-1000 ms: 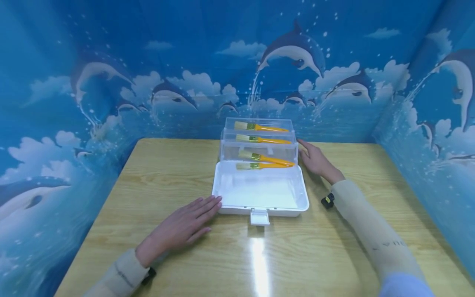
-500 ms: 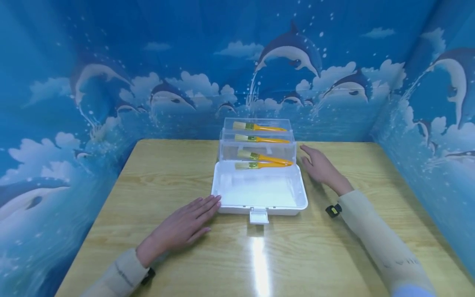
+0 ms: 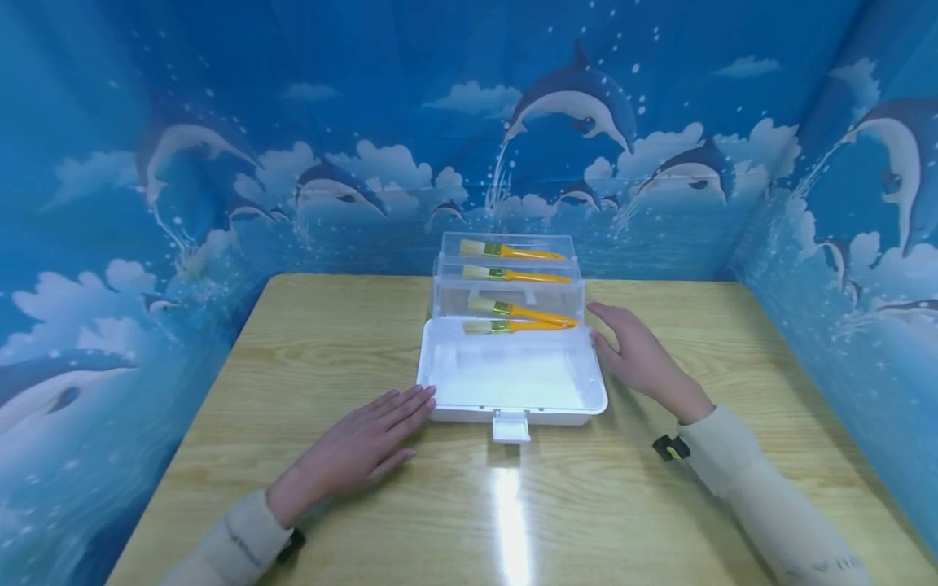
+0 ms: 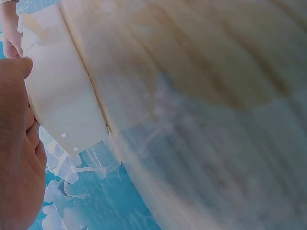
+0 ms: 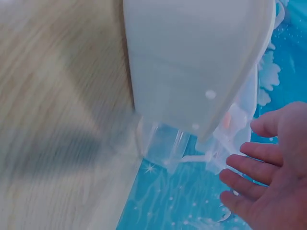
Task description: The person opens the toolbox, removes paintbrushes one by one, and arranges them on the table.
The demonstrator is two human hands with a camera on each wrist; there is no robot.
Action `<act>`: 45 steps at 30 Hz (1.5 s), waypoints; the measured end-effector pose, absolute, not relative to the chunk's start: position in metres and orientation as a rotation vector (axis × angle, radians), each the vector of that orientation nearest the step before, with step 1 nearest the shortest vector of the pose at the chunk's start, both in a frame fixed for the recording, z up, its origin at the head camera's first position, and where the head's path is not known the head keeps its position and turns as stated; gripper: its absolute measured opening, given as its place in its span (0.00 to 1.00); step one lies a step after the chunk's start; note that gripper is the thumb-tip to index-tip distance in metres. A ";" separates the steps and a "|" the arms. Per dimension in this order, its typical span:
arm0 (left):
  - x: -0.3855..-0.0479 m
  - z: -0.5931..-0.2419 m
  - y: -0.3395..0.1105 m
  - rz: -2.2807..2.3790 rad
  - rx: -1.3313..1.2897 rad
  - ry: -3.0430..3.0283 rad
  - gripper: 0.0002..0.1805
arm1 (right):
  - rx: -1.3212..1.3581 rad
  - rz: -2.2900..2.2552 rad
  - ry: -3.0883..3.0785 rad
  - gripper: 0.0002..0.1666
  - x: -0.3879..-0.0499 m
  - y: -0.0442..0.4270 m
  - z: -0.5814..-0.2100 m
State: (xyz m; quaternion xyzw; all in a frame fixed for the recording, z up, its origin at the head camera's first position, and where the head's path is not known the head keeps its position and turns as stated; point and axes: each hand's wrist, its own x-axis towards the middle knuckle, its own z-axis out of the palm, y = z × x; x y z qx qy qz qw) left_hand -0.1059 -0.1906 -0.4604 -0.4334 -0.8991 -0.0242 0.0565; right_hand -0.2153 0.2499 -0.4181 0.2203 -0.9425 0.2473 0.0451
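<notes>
Left hand (image 3: 357,446), fingers straight, apparently touches the box (image 3: 513,376); right hand (image 3: 643,356), loosely extended, is beside it; neither grips anything.

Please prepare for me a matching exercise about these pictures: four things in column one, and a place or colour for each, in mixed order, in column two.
Column one
1. Left hand
2. Latch
3. Paintbrushes
4. Right hand

Column two
a. orange-handled, pale-bristled
b. beside the right side of the white box
c. at the box's front left corner
d. middle of the box's front edge

Right pairs: 1-c, 2-d, 3-a, 4-b
</notes>
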 end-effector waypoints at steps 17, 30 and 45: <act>-0.104 -0.457 -0.188 -0.114 -1.312 -2.755 0.37 | 0.894 0.733 -2.789 0.27 -0.200 0.227 -0.406; -0.104 -0.455 -0.188 -0.120 -1.303 -2.780 0.37 | 0.960 0.641 -2.915 0.28 -0.196 0.217 -0.399; -0.104 -0.457 -0.189 -0.111 -1.313 -2.742 0.35 | 1.013 0.566 -3.004 0.27 -0.206 0.205 -0.375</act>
